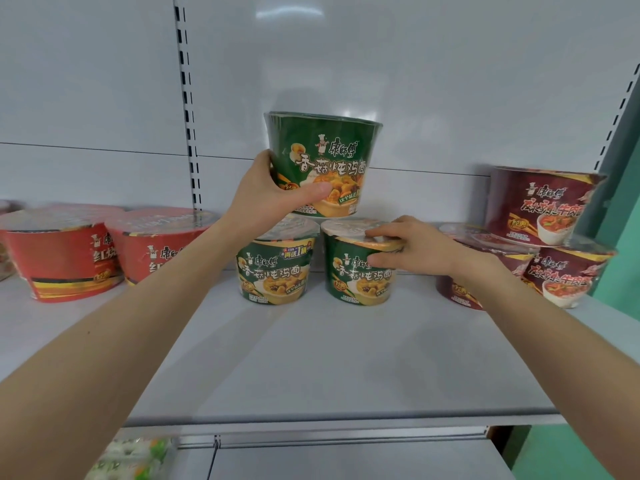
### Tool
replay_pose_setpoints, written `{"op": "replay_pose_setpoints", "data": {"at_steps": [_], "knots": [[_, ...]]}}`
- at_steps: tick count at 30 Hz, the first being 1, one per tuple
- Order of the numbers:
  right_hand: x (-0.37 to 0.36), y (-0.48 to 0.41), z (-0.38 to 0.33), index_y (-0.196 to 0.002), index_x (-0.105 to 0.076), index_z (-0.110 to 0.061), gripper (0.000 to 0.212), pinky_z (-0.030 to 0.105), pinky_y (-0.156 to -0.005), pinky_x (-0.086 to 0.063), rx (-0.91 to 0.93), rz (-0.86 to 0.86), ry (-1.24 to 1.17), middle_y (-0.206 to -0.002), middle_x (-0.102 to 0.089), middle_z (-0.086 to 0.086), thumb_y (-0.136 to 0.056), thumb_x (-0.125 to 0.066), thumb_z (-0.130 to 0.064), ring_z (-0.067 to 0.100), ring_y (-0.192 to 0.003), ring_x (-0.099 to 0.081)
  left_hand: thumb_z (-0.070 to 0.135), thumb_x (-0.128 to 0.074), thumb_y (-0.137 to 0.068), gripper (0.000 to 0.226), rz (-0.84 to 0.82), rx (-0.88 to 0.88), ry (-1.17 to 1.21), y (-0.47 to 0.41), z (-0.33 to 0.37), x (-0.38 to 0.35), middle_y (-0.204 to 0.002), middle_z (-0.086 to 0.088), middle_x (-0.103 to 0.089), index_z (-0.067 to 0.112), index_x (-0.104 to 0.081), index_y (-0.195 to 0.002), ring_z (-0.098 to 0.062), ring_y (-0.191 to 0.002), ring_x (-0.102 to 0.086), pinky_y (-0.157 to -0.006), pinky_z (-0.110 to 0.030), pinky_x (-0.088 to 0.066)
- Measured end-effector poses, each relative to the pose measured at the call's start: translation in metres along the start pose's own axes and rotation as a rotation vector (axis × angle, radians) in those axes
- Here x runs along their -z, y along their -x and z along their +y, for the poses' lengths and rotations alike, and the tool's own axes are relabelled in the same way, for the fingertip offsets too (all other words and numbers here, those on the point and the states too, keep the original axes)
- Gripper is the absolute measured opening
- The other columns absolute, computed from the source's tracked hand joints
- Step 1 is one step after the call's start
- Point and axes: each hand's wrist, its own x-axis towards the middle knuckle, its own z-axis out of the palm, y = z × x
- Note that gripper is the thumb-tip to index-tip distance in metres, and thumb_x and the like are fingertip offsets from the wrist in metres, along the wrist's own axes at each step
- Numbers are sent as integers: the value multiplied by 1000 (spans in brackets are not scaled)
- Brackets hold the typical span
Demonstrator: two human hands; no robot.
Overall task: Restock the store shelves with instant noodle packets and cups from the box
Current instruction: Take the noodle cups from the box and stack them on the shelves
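Observation:
My left hand [266,195] grips a green instant noodle cup [325,161] by its lower left side, holding it upright on top of two other green cups. The lower left green cup [275,268] and the lower right green cup [358,271] stand side by side on the grey shelf [329,358]. My right hand [412,249] holds the lower right cup at its rim, fingers over the lid and thumb on its side.
Two red noodle cups [69,254] stand at the left of the shelf. Three dark red cups [540,206] are stacked at the right by the green upright. The white back panel has a slotted rail [188,109]. Packets [135,455] lie on a lower shelf.

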Motion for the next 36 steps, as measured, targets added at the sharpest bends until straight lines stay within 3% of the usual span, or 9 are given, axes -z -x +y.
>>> {"op": "replay_pose_setpoints", "data": {"at_steps": [3, 9, 15, 18, 24, 28, 33, 36], "knots": [[3, 0, 5, -132, -48, -23, 52, 15, -85, -32, 2, -49, -14, -129, -48, 9, -83, -66, -26, 21, -117, -48, 39, -76, -69, 67, -6, -4, -2, 0, 0, 0, -106, 11, -57, 16, -44, -123, 5, -88, -54, -68, -10, -42], [3, -2, 5, -131, -50, -21, 50, 25, -96, -35, 40, -56, 39, -128, -50, 11, -83, -65, -28, 24, -117, -48, 39, -76, -69, 66, -1, -3, -4, 0, 2, -1, -100, 17, -56, 18, -43, -123, 7, -86, -53, -65, -9, -41], [4, -2, 10, -134, -46, -17, 52, 15, -91, -29, 48, -93, -25, -139, -46, 5, -85, -64, -20, 18, -124, -44, 39, -76, -69, 68, -9, 6, 1, 3, 2, -1, -107, 11, -57, 17, -43, -124, 0, -91, -55, -70, -10, -42], [5, -2, 13, -133, -47, -15, 51, 13, -89, -31, 48, -110, -86, -136, -49, 3, -85, -64, -13, 15, -119, -47, 38, -76, -69, 66, -5, 9, 5, 4, 3, 0, -100, 16, -57, 17, -43, -122, 4, -88, -55, -67, -10, -42], [5, -5, 18, -129, -48, -15, 47, 21, -94, -37, 49, -137, -150, -129, -53, 5, -85, -62, -8, 16, -113, -50, 38, -76, -69, 66, 3, 7, 12, 4, 2, 1, -97, 19, -55, 17, -43, -123, 6, -87, -54, -66, -9, -42], [4, -5, 18, -132, -42, -15, 47, 21, -94, -36, 36, -170, -144, -130, -50, 5, -88, -59, -8, 13, -110, -47, 37, -75, -70, 67, 3, 11, 18, 4, 3, 0, -103, 13, -56, 16, -42, -124, 3, -87, -54, -68, -10, -43], [5, -5, 15, -134, -40, -16, 57, 9, -81, -31, -27, -201, -217, -122, -47, -2, -83, -61, -3, 9, -109, -44, 38, -75, -69, 68, -4, 8, 22, 8, 4, 0, -104, 12, -56, 16, -42, -125, 5, -87, -53, -67, -10, -42], [19, -3, 10, -134, -43, -14, 56, 8, -86, -30, -47, -44, -340, -133, -47, 3, -82, -57, 3, 12, -117, -45, 38, -75, -69, 68, -10, -4, 11, 12, 6, 1, -102, 14, -56, 16, -43, -124, 7, -86, -53, -67, -9, -42]]}}
